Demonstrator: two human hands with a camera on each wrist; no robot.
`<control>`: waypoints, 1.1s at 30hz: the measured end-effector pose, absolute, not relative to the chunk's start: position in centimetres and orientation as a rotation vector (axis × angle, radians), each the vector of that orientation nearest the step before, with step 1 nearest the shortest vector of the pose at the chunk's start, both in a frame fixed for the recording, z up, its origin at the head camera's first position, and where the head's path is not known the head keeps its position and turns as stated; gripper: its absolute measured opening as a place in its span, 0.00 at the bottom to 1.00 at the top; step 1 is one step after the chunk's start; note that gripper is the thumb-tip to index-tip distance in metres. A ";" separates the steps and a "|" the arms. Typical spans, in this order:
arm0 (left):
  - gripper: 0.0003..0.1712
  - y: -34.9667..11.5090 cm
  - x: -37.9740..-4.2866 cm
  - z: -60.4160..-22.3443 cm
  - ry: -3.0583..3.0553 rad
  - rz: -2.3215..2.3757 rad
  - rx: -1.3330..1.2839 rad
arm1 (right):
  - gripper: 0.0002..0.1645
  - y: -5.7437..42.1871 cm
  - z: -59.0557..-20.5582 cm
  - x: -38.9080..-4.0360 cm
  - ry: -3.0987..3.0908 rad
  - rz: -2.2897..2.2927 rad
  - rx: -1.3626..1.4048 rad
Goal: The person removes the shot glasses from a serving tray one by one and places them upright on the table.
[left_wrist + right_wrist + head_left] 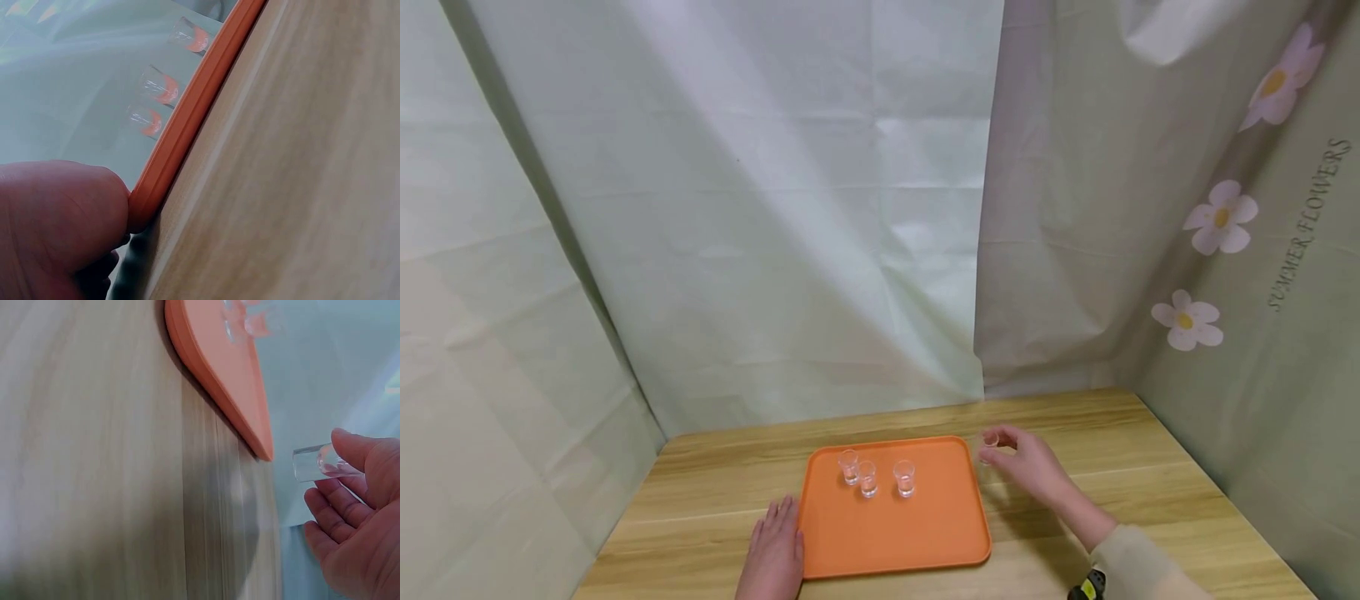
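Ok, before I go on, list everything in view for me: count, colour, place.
tray: one, orange, on the table's middle, near edge.
glasses on tray: three, clear, upright in a loose row on its far half.
held glass: one, clear, just off the tray's far right corner.
table: one, light wood.
backdrop sheets: pale green behind and left; flower-printed one on the right.
left hand: flat on the table, touching the tray's left rim.
right hand: pinches the held glass.
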State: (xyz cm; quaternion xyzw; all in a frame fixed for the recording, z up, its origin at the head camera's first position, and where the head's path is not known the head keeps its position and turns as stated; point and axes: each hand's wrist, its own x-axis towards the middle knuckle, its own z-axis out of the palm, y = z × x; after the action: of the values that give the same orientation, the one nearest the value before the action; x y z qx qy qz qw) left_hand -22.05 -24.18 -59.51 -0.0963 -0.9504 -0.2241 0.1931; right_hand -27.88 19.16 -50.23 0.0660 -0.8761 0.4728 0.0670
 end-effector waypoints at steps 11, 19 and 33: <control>0.26 -23.8 -21.7 -58.7 -2.670 -0.591 -0.269 | 0.17 20.8 -50.3 -29.1 -2.647 1.397 0.146; 0.25 -23.7 -21.5 -58.4 -2.666 -0.613 -0.249 | 0.21 21.6 -50.5 -29.6 -2.626 1.407 0.139; 0.25 -24.1 -21.9 -59.9 -2.624 -0.624 -0.266 | 0.20 22.9 -51.2 -30.2 -2.619 1.426 0.074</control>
State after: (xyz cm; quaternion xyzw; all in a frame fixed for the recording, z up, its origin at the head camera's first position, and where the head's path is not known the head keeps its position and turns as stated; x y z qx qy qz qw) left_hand -21.91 -24.09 -59.85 -0.0960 -0.9458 -0.2249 0.2137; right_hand -30.20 22.91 -51.23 0.0247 -0.8752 0.4766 0.0790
